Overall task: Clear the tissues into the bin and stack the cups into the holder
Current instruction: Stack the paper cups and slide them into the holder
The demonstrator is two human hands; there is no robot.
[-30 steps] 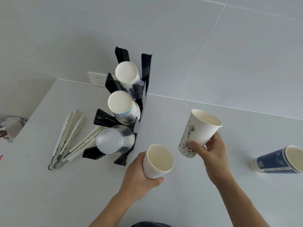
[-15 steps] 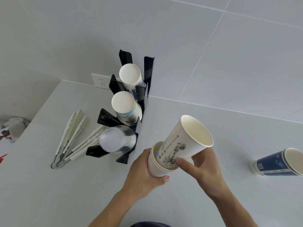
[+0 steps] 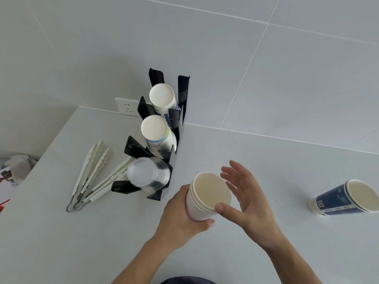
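Nested paper cups (image 3: 207,196), the white stack at the centre of the job, were held above the counter (image 3: 266,173) just right of the black holder (image 3: 164,140). At the far left edge, crumpled tissues (image 3: 17,165) were seen in what appeared to be the bin, below counter level. Next came several pairs of pale tongs (image 3: 90,173), laid fanned on the counter against the holder's foot. The holder's three slanted slots were each seen occupied: two by paper cups and the lowest by clear plastic cups (image 3: 147,174). The left hand (image 3: 180,212) was pictured with its grip clamped round the wall of the white stack, mouth tilted toward the camera. The right hand (image 3: 246,193) was shown with its grip apart, fingers spread, only the thumb resting on the stack's rim. Well apart to the right, a blue-printed cup pair (image 3: 344,198) was left lying on its side.

Trouble was judged likeliest at the holder: with every slot filled, the stack would have to be pushed over cups already there, and a mismatched size could be jammed or the light rack tipped. The tongs could be knocked by an approach from the left, and the lying blue cups could be rolled off by a careless reach.
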